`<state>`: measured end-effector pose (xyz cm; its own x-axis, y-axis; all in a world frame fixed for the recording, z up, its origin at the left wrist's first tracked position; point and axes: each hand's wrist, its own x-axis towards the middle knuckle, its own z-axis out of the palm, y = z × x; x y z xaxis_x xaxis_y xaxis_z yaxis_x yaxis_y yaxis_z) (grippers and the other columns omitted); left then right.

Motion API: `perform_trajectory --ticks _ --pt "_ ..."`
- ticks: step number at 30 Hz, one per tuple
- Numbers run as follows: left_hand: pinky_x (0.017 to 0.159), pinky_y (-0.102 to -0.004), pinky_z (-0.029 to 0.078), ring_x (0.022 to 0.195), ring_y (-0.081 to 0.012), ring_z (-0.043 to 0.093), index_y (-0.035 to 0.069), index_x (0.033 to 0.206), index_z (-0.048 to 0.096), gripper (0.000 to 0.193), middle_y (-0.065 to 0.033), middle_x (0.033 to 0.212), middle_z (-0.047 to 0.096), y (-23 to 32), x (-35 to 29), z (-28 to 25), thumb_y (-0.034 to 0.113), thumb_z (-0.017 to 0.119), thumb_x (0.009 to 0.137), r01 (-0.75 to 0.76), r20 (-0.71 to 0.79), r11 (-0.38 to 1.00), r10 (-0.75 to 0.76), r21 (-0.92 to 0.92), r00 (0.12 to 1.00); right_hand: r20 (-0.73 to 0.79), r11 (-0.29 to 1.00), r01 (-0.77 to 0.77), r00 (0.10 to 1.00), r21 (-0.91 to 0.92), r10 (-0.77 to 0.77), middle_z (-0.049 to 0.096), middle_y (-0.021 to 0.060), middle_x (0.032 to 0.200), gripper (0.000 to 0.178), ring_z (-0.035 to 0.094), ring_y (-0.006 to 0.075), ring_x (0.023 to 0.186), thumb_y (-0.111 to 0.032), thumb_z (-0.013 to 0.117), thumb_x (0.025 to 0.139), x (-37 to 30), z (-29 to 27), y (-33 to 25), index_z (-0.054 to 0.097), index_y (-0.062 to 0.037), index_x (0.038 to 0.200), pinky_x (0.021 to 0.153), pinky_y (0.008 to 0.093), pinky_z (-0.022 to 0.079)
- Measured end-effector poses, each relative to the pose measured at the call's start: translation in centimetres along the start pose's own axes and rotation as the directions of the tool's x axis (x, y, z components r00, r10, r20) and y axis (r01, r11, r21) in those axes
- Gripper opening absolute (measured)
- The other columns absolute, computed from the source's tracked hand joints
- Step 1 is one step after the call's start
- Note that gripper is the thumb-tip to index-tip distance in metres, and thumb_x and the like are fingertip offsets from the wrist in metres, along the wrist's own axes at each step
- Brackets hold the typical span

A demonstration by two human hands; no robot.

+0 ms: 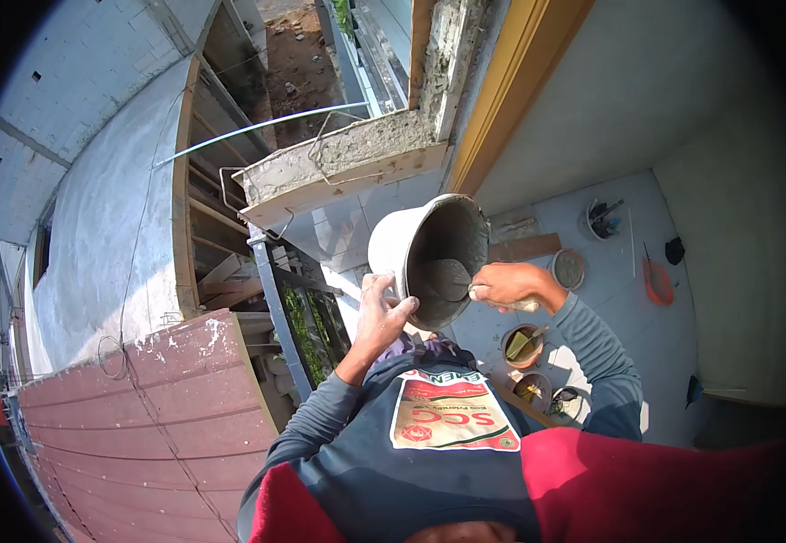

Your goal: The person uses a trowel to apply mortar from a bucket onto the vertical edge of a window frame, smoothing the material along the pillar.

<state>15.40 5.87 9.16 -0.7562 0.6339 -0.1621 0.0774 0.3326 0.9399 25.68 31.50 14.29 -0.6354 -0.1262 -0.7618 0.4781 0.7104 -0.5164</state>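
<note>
A whitish bucket [394, 242] is tipped on its side in front of my chest, its grey, smeared mouth facing right. My left hand [382, 319] is closed on its lower left wall, thumb along the side. From the right, my right hand [512, 284] grips a trowel [447, 280] by its handle. The rounded blade reaches inside the bucket, near the inner wall. Grey residue coats the bucket's inside and rim. How much material lies deeper in the bucket I cannot tell.
Below stand an orange-brown tub [512, 355], a round container [570, 268] and a bucket of tools [603, 220] on pale tiles. Ahead runs a rough concrete ledge [343, 161] with bent wires, beside a yellow-brown frame [518, 86]. A dark railing [282, 312] stands left.
</note>
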Motion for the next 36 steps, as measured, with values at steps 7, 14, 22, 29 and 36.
perform_trajectory --ticks 7,14,22,29,36 --pt "0.06 -0.0273 0.053 0.075 -0.0182 0.067 -0.004 0.119 0.058 0.046 -0.0122 0.102 0.062 0.2 1.0 -3.4 0.003 0.073 0.076 0.096 0.079 0.935 -0.073 -0.342 0.994 -0.055 0.543 0.158 0.978 0.825 -0.201 0.061 0.0039 0.078 0.035 0.058 0.0095 0.057 -0.03 0.057 0.101 -0.5 2.4 1.7 0.064 0.0018 0.114 0.046 0.024 0.048" --pt "0.061 -0.0243 0.055 0.078 -0.013 0.068 0.0 0.123 0.059 0.051 -0.008 0.101 0.07 -1.3 2.7 -6.6 -0.001 0.067 0.073 0.2 0.171 0.845 -0.131 -0.495 0.977 -0.223 0.495 0.231 0.972 0.838 -0.076 0.061 0.0046 0.077 0.032 0.057 0.0093 0.054 -0.028 0.056 0.101 -1.4 2.2 -1.4 0.064 0.001 0.111 0.044 0.0229 0.048" --pt "0.066 -0.0318 0.063 0.083 -0.0193 0.07 0.0 0.125 0.055 0.052 -0.0101 0.101 0.068 -2.0 3.8 -9.0 -0.007 0.064 0.074 0.308 0.251 0.677 -0.185 -0.668 0.95 -0.27 0.373 0.278 0.96 0.885 -0.073 0.061 0.0073 0.079 0.033 0.058 0.0118 0.055 -0.027 0.054 0.101 -4.1 0.0 -7.3 0.062 0.0027 0.114 0.045 0.0245 0.048" --pt "0.057 -0.0272 0.06 0.081 -0.0193 0.07 -0.002 0.125 0.055 0.053 -0.0132 0.104 0.069 -3.9 5.0 -9.8 -0.004 0.065 0.073 0.304 0.228 0.679 -0.202 -0.669 0.952 -0.324 0.43 0.318 0.944 0.845 -0.063 0.061 0.0116 0.078 0.034 0.056 0.0131 0.051 -0.021 0.052 0.097 -6.6 -3.1 -12.7 0.06 0.0093 0.111 0.041 0.0263 0.047" --pt "0.059 -0.0284 0.059 0.074 -0.0158 0.067 -0.003 0.124 0.052 0.053 -0.0114 0.099 0.067 -4.7 4.0 -10.7 -0.005 0.065 0.073 0.301 0.147 0.69 -0.274 -0.658 0.95 -0.27 0.385 0.313 0.949 0.868 -0.164 0.059 0.0164 0.072 0.045 0.054 0.0161 0.044 -0.029 0.049 0.097 -8.4 -6.8 -15.1 0.058 0.0133 0.11 0.035 0.0273 0.044"
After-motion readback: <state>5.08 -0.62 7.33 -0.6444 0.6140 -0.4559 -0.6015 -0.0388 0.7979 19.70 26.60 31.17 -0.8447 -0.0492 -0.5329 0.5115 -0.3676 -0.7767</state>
